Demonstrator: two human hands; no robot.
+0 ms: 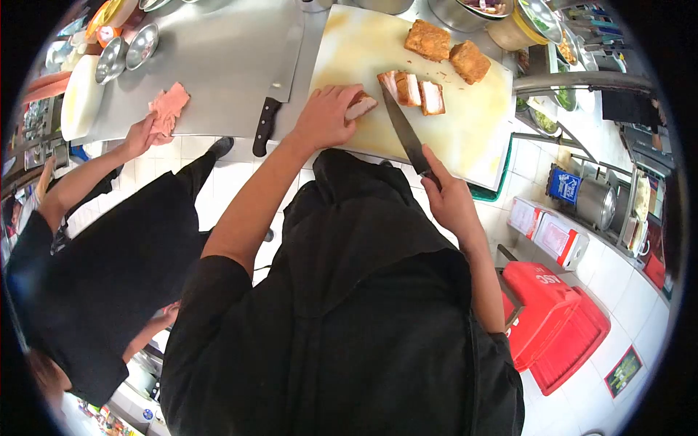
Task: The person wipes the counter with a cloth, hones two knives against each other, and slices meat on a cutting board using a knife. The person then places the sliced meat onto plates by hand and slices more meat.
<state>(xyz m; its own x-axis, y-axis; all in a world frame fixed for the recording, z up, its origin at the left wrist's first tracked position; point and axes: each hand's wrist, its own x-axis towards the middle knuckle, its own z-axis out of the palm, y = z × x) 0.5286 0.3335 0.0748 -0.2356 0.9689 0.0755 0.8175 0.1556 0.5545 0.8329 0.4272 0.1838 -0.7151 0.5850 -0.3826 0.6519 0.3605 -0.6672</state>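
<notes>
My right hand [448, 195] is closed round the handle of a kitchen knife [404, 128]. The blade points up and left across the cutting board [349, 51], its tip by the cut slices of crispy pork belly [409, 91]. My left hand [329, 116] is curled over a piece of pork belly [360, 107] at the board's left front, left of the blade. Several slices with white fat and brown crust lie in a row beyond the knife. Two uncut browned blocks of pork belly [427, 40] rest farther back on the board.
A cleaver [270, 116] with a black handle lies left of the board. Farther left, a co-worker's hand [138, 136] holds a pink cloth [170, 109] on the steel counter [218, 65]. Metal bowls [142, 46] stand behind it. A red cooler box [538, 298] sits on the floor at right.
</notes>
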